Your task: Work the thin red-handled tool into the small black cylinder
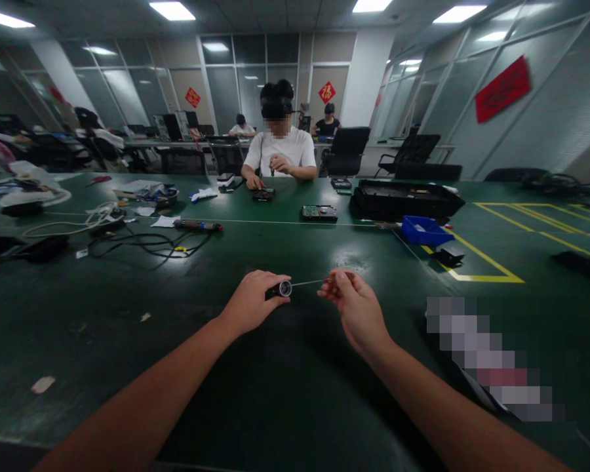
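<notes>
My left hand (250, 298) is curled round a black tube (284, 288), thumb below and fingers above; its round, pale-rimmed end faces me above the green table (285, 380), but my fingers hide much of its body. A thin rod (307, 283) spans the gap between my hands; I can't tell whether its left end touches the tube. My right hand (358, 305) pinches the rod's other end, fingertips obscuring the detail there. Pixelation masks an object (486, 360) beside my right forearm (423, 390).
</notes>
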{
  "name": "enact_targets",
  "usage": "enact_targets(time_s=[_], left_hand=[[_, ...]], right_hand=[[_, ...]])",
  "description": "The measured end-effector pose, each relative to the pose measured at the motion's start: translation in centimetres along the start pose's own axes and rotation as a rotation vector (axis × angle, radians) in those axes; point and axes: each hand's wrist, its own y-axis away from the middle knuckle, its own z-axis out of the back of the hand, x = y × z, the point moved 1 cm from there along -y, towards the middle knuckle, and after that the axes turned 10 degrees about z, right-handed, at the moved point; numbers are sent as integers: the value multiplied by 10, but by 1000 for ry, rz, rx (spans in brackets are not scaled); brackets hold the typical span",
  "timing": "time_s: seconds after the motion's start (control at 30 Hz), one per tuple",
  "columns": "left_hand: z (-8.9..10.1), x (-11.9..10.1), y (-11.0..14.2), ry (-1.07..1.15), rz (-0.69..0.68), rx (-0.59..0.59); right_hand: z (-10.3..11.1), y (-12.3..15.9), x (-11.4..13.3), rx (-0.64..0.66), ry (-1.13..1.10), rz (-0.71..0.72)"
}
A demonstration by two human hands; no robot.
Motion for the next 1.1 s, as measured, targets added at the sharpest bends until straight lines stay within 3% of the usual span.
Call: enact_targets(time_s=[0.33,0.6,0.8,0.97,1.1], left_hand=[[-1,-2,0,10,10,-16],[-3,0,2,13,-3,11],[-3,0,1,26,-1,22],[-2,0,1,30,6,23],[-2,0,1,25,7,23]], right_hand=[[-4,9,7,128,355,237],[-6,12,15,203,451,250],[-6,16,24,210,789,263],[-8,20,26,305,754,363],[-7,21,23,373,737,363]])
